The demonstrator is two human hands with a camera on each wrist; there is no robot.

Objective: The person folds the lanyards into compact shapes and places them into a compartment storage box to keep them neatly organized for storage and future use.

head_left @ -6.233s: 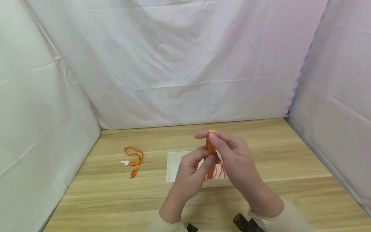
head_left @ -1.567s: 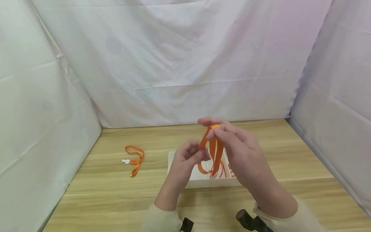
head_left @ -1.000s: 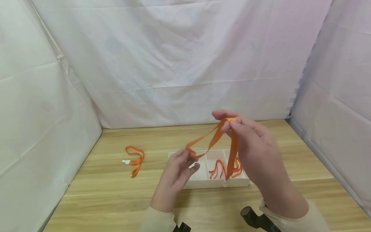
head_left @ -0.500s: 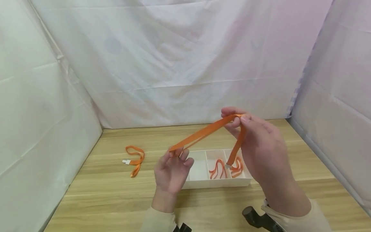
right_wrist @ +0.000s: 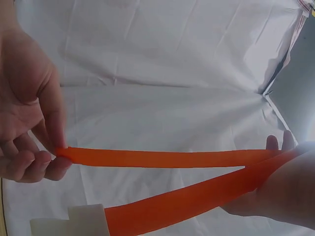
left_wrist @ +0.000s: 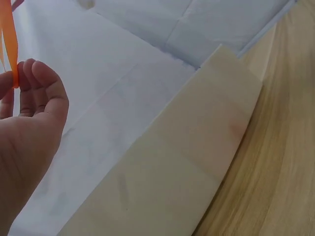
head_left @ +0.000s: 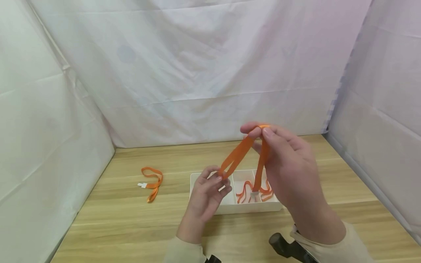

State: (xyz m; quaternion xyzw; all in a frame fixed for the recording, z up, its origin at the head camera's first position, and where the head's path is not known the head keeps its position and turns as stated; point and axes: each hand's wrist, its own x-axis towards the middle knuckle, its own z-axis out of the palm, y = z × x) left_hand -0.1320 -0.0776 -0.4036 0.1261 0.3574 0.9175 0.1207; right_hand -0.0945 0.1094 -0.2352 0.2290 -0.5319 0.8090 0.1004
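Note:
An orange lanyard (head_left: 237,156) is raised over a white divided box (head_left: 248,208). My right hand (head_left: 291,164) pinches its strap between thumb and fingers, at the highest point. My left hand (head_left: 208,193), lower and to the left, pinches the looped end with its fingertips; the left wrist view shows the strap (left_wrist: 10,44) running up from those fingers. From the right hand the other end hangs down, with a white clip (head_left: 254,194) overlapping the box's compartments. Seen from the right wrist, the strap (right_wrist: 157,158) stretches between both hands and the clip (right_wrist: 74,221) is close to the camera.
Another orange lanyard (head_left: 154,184) with a white clip lies on the wooden table (head_left: 131,226) to the left. Orange lanyards (head_left: 245,190) lie in the box's middle and right compartments. White cloth (head_left: 197,73) walls in the back and sides.
Earlier both hands were close together on the folded strap; then the left hand drew its looped end out leftward. Since half a second ago it has come back right, nearer the right hand.

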